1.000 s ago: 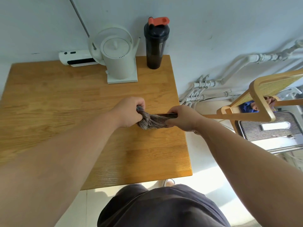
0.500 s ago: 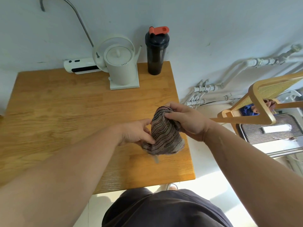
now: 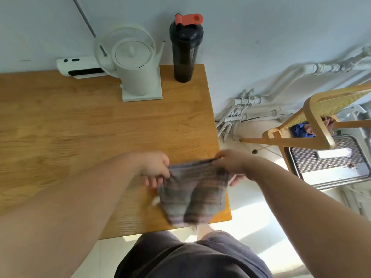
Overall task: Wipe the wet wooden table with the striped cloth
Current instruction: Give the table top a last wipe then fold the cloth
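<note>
The striped cloth (image 3: pixel 193 194) hangs spread out above the near right corner of the wooden table (image 3: pixel 80 127), blurred by motion. My left hand (image 3: pixel 154 167) pinches its upper left corner. My right hand (image 3: pixel 232 164) pinches the upper right corner, just past the table's right edge. The cloth's top edge is stretched between both hands and its lower part droops over the table's front edge.
A white kettle (image 3: pixel 134 63) on its base and a black shaker bottle (image 3: pixel 185 49) with a red lid stand at the table's back edge, beside a white device (image 3: pixel 80 67). A wooden chair (image 3: pixel 317 121), a step stool (image 3: pixel 329 163) and wall pipes (image 3: pixel 247 105) are to the right.
The cloth was wrung between both hands, then loosened; now it is pulled open and held wide by its top corners. Both hands moved nearer the table's front right corner.
</note>
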